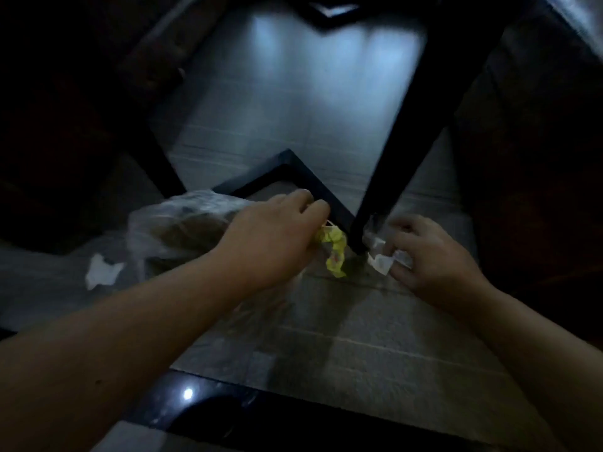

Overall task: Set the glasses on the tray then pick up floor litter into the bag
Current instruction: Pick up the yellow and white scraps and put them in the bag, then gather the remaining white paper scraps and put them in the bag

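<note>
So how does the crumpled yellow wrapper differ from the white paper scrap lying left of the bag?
The crumpled yellow wrapper is bright and printed, pinched in the left hand; the white paper scrap is plain, flatter and lies untouched on the floor. Both are floor litter beside the clear plastic bag.

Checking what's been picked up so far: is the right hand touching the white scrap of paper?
Touching. The head view shows the right hand with its fingertips closed on the white scrap, beside the dark table leg.
</note>
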Motion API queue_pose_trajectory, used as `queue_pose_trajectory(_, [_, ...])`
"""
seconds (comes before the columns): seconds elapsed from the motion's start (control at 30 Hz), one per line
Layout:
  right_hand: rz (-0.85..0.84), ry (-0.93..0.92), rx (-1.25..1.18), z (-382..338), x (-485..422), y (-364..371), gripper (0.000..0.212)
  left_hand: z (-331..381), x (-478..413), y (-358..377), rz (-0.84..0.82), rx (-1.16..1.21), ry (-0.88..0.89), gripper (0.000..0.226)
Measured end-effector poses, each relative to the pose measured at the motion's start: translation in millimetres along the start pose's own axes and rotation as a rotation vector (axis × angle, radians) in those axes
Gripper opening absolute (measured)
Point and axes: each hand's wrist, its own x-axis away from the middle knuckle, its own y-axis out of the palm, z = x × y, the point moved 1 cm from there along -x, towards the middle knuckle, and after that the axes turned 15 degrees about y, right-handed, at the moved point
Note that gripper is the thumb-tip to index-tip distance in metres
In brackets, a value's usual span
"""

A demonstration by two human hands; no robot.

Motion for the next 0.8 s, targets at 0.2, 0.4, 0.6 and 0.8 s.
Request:
queue_pose_trajectory(0.2, [-0.029, -0.212, 0.009, -128.4, -9.4, -9.6, 0.011, -68.3, 102.3, -25.8, -0.117, -0.09, -0.136, 0.04])
queue_pose_trajectory(0.4, [-0.119, -0.296, 0.192, -194.3, -31.0, 49.4, 0.013, -98.3, 148.9, 8.2, -0.133, -0.043, -0.242, 0.037])
queue_pose_trajectory(0.6, [-0.265, -0.251, 0.333, -192.6, -41.0, 78.1, 0.019, -95.5, 141.2, 38.8, -0.164, 0.02, -0.261, 0.042])
queue_pose_trajectory(0.8, [-0.387, -0.283, 0.349, -184.2, -37.1, 76.1, 0.042, -85.0, 143.2, 49.1, -0.201, 0.014, -0.239, 0.064])
